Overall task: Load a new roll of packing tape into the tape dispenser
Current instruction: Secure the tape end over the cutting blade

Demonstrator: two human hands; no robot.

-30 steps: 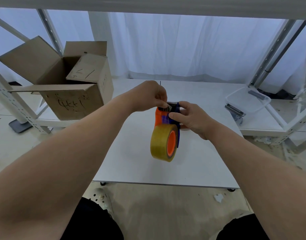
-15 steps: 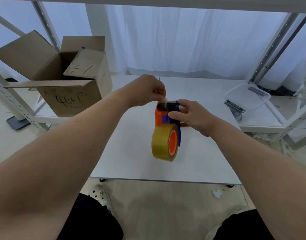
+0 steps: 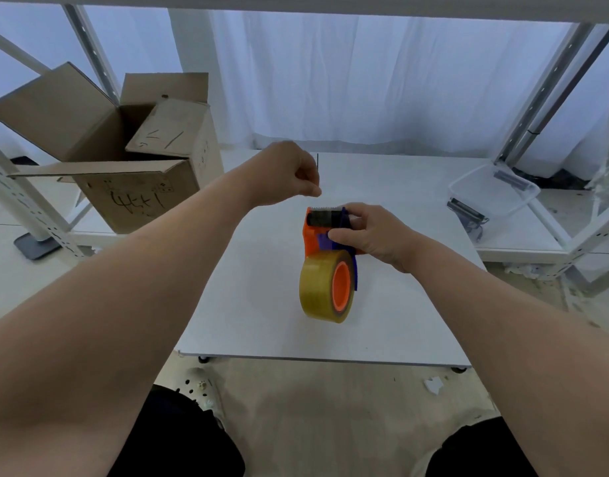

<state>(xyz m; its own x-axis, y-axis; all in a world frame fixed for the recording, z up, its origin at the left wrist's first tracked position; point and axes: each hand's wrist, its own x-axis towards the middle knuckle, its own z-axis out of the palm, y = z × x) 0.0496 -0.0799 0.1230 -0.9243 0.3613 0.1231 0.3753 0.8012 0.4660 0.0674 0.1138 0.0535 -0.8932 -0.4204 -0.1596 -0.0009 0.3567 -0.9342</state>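
Your right hand [image 3: 372, 235] has its fingers clamped on the orange and purple plastic tape dispenser [image 3: 322, 232], holding it above the white desk [image 3: 261, 304] with the serrated cutter end pointing away from you. The yellowish translucent roll of packing tape [image 3: 325, 287] already sits on the dispenser's orange hub, at the end nearest you. Your left hand [image 3: 289, 173] is just beyond and to the left of the cutter end, apart from it, thumb and forefinger pinched together; whether a clear tape end is caught between them cannot be told. The dispenser's long axis runs from you toward that hand, so any pull on the tape should go straight along it, over the teeth, and your left hand is the nearer one for it.
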